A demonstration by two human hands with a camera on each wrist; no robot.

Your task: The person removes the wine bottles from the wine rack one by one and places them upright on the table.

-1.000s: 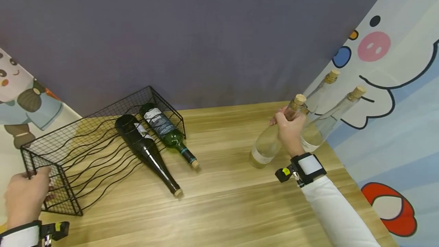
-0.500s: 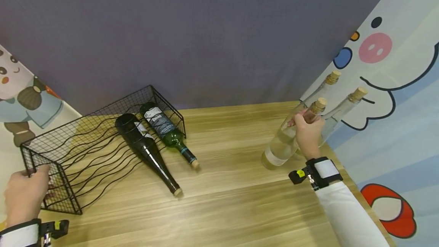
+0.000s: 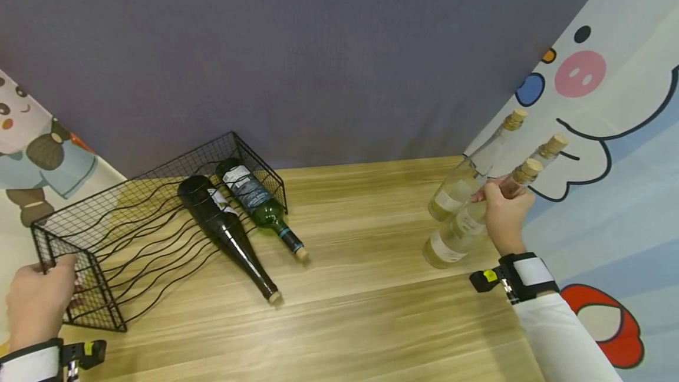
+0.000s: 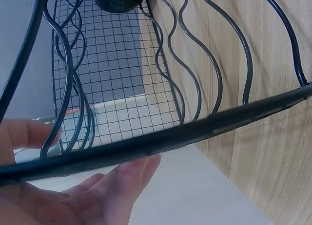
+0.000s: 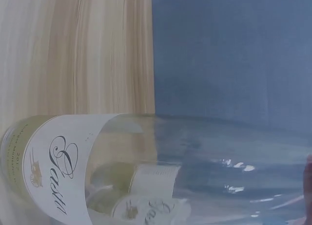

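Note:
My left hand (image 3: pixel 39 302) grips the near left end of a black wire wine rack (image 3: pixel 85 252). In the left wrist view, thumb and fingers lie around its thick frame bar (image 4: pixel 161 140). On the rack's wavy wires lie a dark corked wine bottle (image 3: pixel 225 226) and a green one (image 3: pixel 254 196) with a blue label. At the right, my right hand (image 3: pixel 506 217) holds a clear wine bottle (image 3: pixel 445 249) by its neck, base at the tabletop. Its white label (image 5: pixel 63 161) fills the right wrist view's lower left. Two similar bottles stand close behind: one upright (image 3: pixel 451 196), the other mostly hidden, its cork (image 3: pixel 555 144) showing.
The wooden table (image 3: pixel 345 311) meets a dark grey panel (image 3: pixel 339 63) along its far edge. A cartoon-printed curtain (image 3: pixel 626 205) runs along the right side, and another print (image 3: pixel 48 158) stands behind the rack at the left.
My right hand has moved the held clear bottle to the right and slightly toward me, in front of the other two. My left hand and the rack stay where they were.

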